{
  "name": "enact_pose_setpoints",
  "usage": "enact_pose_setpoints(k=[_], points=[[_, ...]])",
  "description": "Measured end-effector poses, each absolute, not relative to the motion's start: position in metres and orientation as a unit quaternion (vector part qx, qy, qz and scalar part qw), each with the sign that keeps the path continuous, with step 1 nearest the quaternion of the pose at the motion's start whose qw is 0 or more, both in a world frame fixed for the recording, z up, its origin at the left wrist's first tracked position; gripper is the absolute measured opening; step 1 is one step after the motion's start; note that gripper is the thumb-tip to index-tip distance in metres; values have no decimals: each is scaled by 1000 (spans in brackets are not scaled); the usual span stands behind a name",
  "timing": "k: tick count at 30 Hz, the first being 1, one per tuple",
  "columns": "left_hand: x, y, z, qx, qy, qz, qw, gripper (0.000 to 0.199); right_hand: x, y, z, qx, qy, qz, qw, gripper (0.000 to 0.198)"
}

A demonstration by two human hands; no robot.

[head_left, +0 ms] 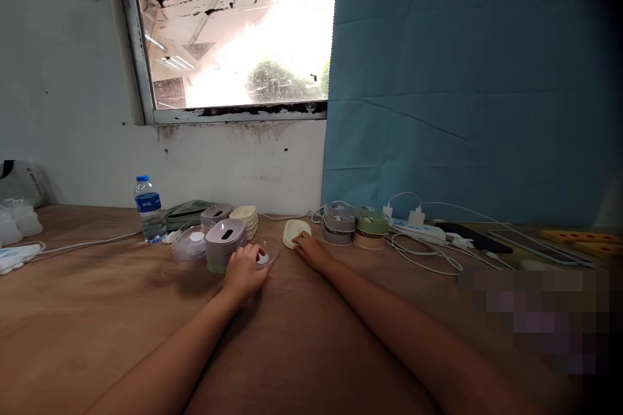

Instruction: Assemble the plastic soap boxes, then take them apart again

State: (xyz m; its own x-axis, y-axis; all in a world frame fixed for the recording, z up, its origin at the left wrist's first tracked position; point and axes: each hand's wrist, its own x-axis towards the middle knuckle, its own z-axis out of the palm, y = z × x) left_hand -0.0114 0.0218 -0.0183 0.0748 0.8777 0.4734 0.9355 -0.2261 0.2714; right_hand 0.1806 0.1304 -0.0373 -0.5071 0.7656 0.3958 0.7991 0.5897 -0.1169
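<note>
My left hand (246, 270) is closed on a clear plastic lid (273, 259) with a white round centre, tilted beside the mauve containers. My right hand (311, 250) has its fingers at the near right edge of a shallow cream tray (293, 229), which seems tipped up a little; its thumb is partly hidden. Left of my left hand stand stacked mauve containers (224, 237) with dark oval openings, a green one at the bottom. Further left are clear round-cornered lids (189, 248). Behind them is a stack of cream trays (250, 220).
A water bottle (150, 211) and a grey-green pouch (185, 211) stand back left. Lidded lunch boxes, grey (338, 224) and green-orange (370, 228), sit right of my right hand. Further right lie a power strip (418, 231), loose white cables, a dark phone (473, 238) and yellow pieces (579, 238).
</note>
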Motion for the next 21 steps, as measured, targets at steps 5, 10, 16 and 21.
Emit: enact_pose_setpoints(k=[5, 10, 16, 21], points=[[-10, 22, -19, -746, -610, -263, 41, 16, 213, 92, -33, -401, -878, -29, 261, 22], [-10, 21, -20, -762, -600, -243, 26, 17, 248, 41, -29, -337, -897, -9, 285, 21], [-9, 20, -19, -772, -589, -236, 36, 19, 287, -6, -26, -292, -920, 8, 261, 21], [-11, 20, -18, -776, -592, -210, 57, 28, 305, -23, -24, -276, -933, 31, 228, 23]])
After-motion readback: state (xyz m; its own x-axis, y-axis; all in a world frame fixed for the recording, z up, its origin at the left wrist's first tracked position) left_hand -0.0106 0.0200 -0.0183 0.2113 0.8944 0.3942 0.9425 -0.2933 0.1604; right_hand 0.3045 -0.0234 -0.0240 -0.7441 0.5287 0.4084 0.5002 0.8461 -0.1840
